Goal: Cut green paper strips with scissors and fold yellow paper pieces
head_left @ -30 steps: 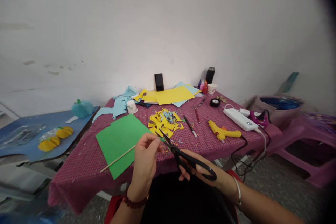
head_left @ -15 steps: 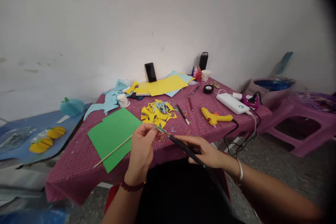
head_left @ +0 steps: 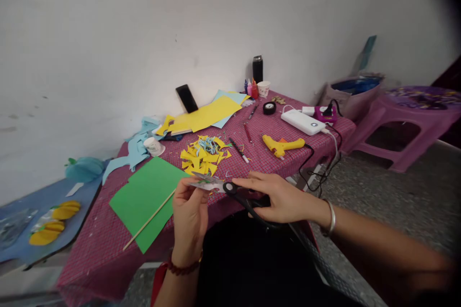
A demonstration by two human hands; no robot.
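The scissors (head_left: 230, 188) swung down: a second ago they stood open, blades angled up and away; half a second ago they had narrowed, and they ended nearly level, pointing left. The right hand (head_left: 279, 196) rolled over on the handles, its back turned up and hiding most of them. The left hand (head_left: 189, 213) dropped a little and met the blade tips, a small scrap (head_left: 206, 183) pinched against them. The view swung too: the table (head_left: 108, 249) tilted and slid left, and the purple stool (head_left: 406, 120) came further into view.
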